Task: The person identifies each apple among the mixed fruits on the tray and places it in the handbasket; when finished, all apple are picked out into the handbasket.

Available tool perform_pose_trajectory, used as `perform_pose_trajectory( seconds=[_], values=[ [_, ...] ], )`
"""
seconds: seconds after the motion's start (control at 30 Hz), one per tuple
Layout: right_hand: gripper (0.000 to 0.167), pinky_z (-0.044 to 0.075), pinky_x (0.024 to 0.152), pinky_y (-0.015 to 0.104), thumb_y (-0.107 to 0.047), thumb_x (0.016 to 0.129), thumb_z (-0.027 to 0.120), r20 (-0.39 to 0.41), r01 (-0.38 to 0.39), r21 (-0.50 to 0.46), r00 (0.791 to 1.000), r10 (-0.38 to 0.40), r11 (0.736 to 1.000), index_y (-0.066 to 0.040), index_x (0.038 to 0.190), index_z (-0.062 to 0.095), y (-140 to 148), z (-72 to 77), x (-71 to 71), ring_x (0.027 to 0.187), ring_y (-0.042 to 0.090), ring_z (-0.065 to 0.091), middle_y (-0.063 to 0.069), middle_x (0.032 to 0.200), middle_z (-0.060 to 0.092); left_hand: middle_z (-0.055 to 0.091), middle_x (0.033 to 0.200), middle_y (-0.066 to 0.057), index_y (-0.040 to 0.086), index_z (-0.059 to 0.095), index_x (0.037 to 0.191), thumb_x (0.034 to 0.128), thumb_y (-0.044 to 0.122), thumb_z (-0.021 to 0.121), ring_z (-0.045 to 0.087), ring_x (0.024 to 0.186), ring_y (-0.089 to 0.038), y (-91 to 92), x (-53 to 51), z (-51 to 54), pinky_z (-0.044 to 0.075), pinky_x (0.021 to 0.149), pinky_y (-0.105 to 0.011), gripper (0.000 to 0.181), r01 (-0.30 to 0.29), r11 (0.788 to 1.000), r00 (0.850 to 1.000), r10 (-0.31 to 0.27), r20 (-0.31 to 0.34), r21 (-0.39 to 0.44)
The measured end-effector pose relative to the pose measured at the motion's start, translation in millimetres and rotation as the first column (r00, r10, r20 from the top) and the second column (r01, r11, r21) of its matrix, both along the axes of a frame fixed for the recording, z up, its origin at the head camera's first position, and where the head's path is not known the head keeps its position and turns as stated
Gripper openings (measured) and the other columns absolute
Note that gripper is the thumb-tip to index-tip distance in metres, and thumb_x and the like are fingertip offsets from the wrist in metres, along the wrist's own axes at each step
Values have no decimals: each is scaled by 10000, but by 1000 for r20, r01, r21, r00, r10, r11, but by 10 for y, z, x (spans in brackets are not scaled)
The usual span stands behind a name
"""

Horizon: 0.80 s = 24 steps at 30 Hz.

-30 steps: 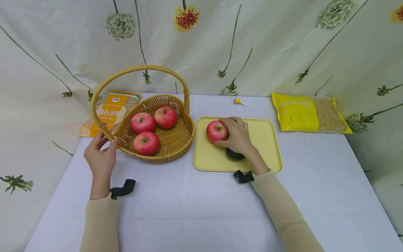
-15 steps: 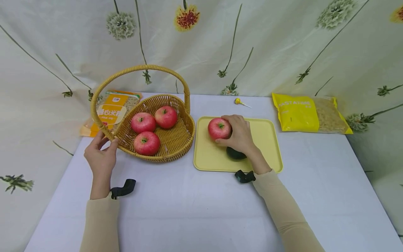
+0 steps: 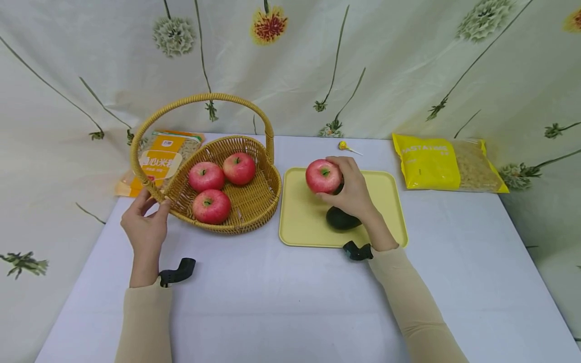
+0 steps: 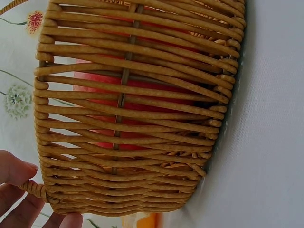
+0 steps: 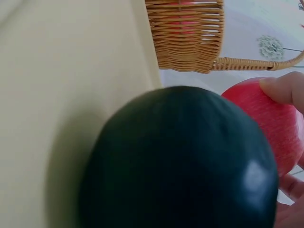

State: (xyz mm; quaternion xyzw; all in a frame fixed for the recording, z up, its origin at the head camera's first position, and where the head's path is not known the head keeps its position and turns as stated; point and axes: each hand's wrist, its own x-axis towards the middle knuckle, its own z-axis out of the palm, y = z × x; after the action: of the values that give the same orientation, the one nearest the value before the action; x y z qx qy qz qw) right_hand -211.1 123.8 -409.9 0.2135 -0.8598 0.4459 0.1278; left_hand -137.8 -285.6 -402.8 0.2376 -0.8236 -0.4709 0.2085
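My left hand (image 3: 145, 224) pinches the wicker basket's handle (image 3: 146, 182) near its base, at the left rim. The thumb and fingertips around it also show in the left wrist view. Inside the basket (image 3: 254, 204) lie three red apples (image 3: 211, 206). My right hand (image 3: 351, 189) grips another red apple (image 3: 323, 175), held over the pale yellow tray (image 3: 299, 232). On the tray, below that hand, rests a dark green, smooth, rounded fruit (image 3: 341, 219), perhaps an avocado. It looms large in the right wrist view. A second dark patch peeks out between apple and palm, mostly hidden.
An orange bag (image 3: 165, 156) of food stands behind the basket's left side. A yellow pasta bag (image 3: 449, 164) lies at the back right. Behind the tray lies a yellow lollipop (image 3: 343, 145). A floral curtain (image 3: 290, 65) hangs behind the white-covered table (image 3: 272, 292).
My right hand has raised the apple from the tray and drawn it slightly right and back. More of the dark fruit shows. The left hand and basket stay put.
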Motion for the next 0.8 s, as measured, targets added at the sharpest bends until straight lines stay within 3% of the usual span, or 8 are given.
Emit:
perform_pose_trajectory(
  seconds=[0.37,0.8],
  values=[
    [788,582,850,509,-104,682,877,39,-25,-133,999,31,991,-53,1372,498,83,140,31,1198,269,486,163,1350,464,539,1438,12,289,479,1441,949,198,628,546,1267,-191,13,4,17,517,960,-195,522,-12,1000,1000,11,15,12],
    [782,585,811,471,-82,689,857,57,-73,-165,995,83,984,-95,1384,497,-27,321,132,1172,192,501,109,1348,472,538,1439,11,300,472,1440,949,192,627,546,1264,-193,12,3,19,518,952,-187,526,0,1000,1000,0,5,15]
  ],
)
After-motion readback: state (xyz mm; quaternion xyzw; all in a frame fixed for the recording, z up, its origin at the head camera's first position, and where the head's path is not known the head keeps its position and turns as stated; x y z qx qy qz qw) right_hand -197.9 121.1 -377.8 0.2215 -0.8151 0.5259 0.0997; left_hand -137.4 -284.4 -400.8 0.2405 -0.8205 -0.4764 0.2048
